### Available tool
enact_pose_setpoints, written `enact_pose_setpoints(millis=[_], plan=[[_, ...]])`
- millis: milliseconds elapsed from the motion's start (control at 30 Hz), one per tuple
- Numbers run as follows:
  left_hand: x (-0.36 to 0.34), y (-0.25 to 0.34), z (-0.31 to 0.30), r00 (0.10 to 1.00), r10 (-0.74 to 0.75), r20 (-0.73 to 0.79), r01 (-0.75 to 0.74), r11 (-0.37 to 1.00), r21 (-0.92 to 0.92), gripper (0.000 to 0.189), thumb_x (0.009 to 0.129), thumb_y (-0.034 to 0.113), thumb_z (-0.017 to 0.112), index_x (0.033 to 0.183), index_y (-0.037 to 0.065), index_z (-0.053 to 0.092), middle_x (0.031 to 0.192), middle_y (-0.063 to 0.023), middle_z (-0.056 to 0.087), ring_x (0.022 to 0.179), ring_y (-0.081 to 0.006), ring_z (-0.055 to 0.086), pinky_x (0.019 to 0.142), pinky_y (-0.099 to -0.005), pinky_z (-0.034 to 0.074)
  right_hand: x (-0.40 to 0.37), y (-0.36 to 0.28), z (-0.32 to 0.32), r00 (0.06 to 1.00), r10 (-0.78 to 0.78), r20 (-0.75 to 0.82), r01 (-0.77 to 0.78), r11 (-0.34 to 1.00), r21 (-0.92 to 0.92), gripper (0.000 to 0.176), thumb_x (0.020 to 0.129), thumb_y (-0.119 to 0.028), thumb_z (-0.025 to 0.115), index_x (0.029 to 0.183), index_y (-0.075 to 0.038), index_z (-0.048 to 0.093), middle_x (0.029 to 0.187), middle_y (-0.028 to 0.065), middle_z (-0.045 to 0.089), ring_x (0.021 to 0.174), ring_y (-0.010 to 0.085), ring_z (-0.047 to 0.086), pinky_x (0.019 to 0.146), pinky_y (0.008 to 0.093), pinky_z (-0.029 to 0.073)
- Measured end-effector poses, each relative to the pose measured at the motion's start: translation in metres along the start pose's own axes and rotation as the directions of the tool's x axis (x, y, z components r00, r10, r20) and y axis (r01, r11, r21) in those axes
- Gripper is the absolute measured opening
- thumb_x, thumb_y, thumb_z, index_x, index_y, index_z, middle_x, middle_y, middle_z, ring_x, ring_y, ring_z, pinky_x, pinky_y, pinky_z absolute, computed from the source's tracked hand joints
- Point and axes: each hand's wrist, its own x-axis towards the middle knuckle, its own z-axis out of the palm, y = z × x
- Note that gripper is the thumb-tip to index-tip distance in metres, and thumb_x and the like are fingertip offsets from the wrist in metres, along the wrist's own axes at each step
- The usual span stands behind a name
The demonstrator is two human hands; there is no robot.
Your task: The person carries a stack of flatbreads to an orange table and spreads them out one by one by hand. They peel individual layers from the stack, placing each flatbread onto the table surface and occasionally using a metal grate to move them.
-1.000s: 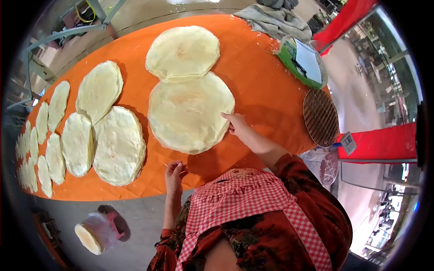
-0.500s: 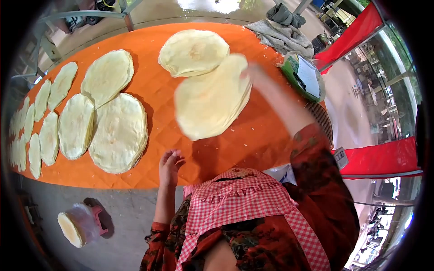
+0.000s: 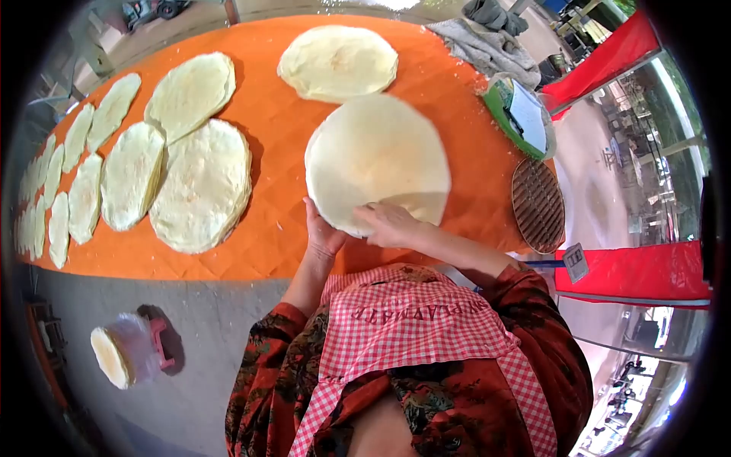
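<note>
A stack of round, pale flatbreads [image 3: 384,145] lies in front of me on the orange tablecloth [image 3: 278,194], its top sheet smooth and lightly browned in the middle. My left hand [image 3: 326,232] grips the stack's lower left edge, one digit stretched up beside it and the other fingers mostly hidden by the bread. Across the near edge comes my right hand [image 3: 388,224], its fingertips on the top sheet and closed at the rim, where the bread dips. Just beyond, another flatbread stack [image 3: 337,65] meets this one's far edge.
Several more stacks of flatbread [image 3: 202,186] cover the table's left side. At right are a green tray [image 3: 506,126] with a paper, a round woven rack [image 3: 538,206] and a grey cloth [image 3: 487,49]. A pink stool [image 3: 161,343] with bagged flatbreads stands on the floor.
The near flatbread stack has shifted right and toward me and now lies rounder. My right hand has come from its far right edge to the near edge; my left hand has moved up to it.
</note>
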Motion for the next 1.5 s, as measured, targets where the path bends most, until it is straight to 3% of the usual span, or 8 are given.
enact_pose_setpoints(millis=[233,367,700,1133,1267,1400,1433,1500], plan=[[-0.011,-0.010,0.007,0.995,-0.014,-0.097,0.024,0.994,0.105,0.064,0.093,0.059,0.032,0.138,0.013,0.037,0.140,-0.0080,0.040,0.129,-0.0273,0.037,0.105,-0.0481,0.031,0.018,-0.002,0.035,0.940,0.104,-0.326,0.011,0.943,0.333,0.056,0.082,-0.032,0.063,0.123,0.001,0.044,0.128,0.0241,0.046,0.120,0.0406,0.044,0.099,0.0435,0.039],[-0.011,-0.009,0.012,0.988,-0.002,-0.152,0.030,0.983,0.180,0.065,0.093,0.059,0.032,0.139,0.014,0.033,0.140,-0.0074,0.041,0.128,-0.0288,0.038,0.103,-0.0496,0.032,0.021,0.014,0.043,0.935,0.168,-0.312,0.019,0.855,0.519,0.038,0.086,-0.024,0.056,0.112,0.002,0.052,0.111,0.0216,0.058,0.100,0.0369,0.057,0.086,0.0427,0.046],[-0.011,-0.008,0.028,0.977,-0.030,-0.211,0.102,0.936,0.336,0.053,0.096,0.045,0.033,0.136,0.010,0.035,0.133,-0.0098,0.044,0.119,-0.0281,0.043,0.097,-0.0506,0.035,0.015,-0.005,0.025,0.897,0.247,-0.368,-0.101,0.922,0.374,0.043,0.087,-0.031,0.054,0.111,0.005,0.052,0.108,0.0237,0.058,0.098,0.0379,0.058,0.084,0.0427,0.046],[0.007,-0.009,-0.005,0.891,0.290,-0.349,0.075,0.665,0.744,0.033,0.084,0.011,0.052,0.114,-0.001,0.051,0.099,-0.0106,0.062,0.084,-0.0215,0.062,0.064,-0.0352,0.053,0.019,-0.014,0.015,0.955,0.182,-0.234,-0.128,0.966,0.226,0.029,0.080,-0.014,0.053,0.103,0.005,0.053,0.093,0.0264,0.061,0.078,0.0418,0.061,0.071,0.0489,0.049],[-0.003,0.028,-0.035,0.864,0.330,-0.380,0.074,0.664,0.744,0.034,0.080,0.004,0.054,0.113,-0.005,0.052,0.100,-0.0146,0.063,0.082,-0.0251,0.065,0.062,-0.0321,0.054,0.053,0.031,0.002,0.917,0.398,-0.036,-0.380,0.896,0.231,0.037,0.078,-0.013,0.058,0.111,0.004,0.052,0.093,0.0256,0.062,0.088,0.0359,0.062,0.077,0.0461,0.047],[-0.028,0.058,-0.044,0.792,0.362,-0.492,0.117,0.701,0.704,0.033,0.081,0.005,0.056,0.112,-0.006,0.053,0.098,-0.0157,0.064,0.084,-0.0282,0.065,0.069,-0.0372,0.055,0.020,0.232,-0.105,0.883,0.364,-0.296,-0.226,0.883,0.412,0.021,0.068,-0.009,0.059,0.082,0.005,0.063,0.064,0.0084,0.063,0.056,0.0180,0.061,0.050,0.0370,0.050],[-0.034,0.064,-0.038,0.756,0.367,-0.542,0.151,0.708,0.690,0.034,0.081,0.005,0.056,0.113,-0.007,0.053,0.099,-0.0160,0.064,0.084,-0.0280,0.065,0.070,-0.0375,0.056,-0.013,0.249,-0.154,0.755,0.582,-0.303,-0.423,0.785,0.452,0.020,0.069,-0.010,0.059,0.083,0.004,0.064,0.064,0.0081,0.062,0.055,0.0181,0.060,0.051,0.0365,0.050],[-0.047,0.073,-0.048,0.889,0.193,-0.416,0.093,0.812,0.576,0.045,0.088,0.023,0.055,0.126,0.000,0.046,0.118,-0.0133,0.057,0.106,-0.0285,0.057,0.088,-0.0427,0.048,-0.072,0.298,-0.183,0.620,0.625,-0.474,-0.440,0.777,0.449,0.037,0.070,-0.010,0.059,0.105,0.003,0.056,0.086,0.0146,0.062,0.078,0.0229,0.061,0.066,0.0379,0.049]])
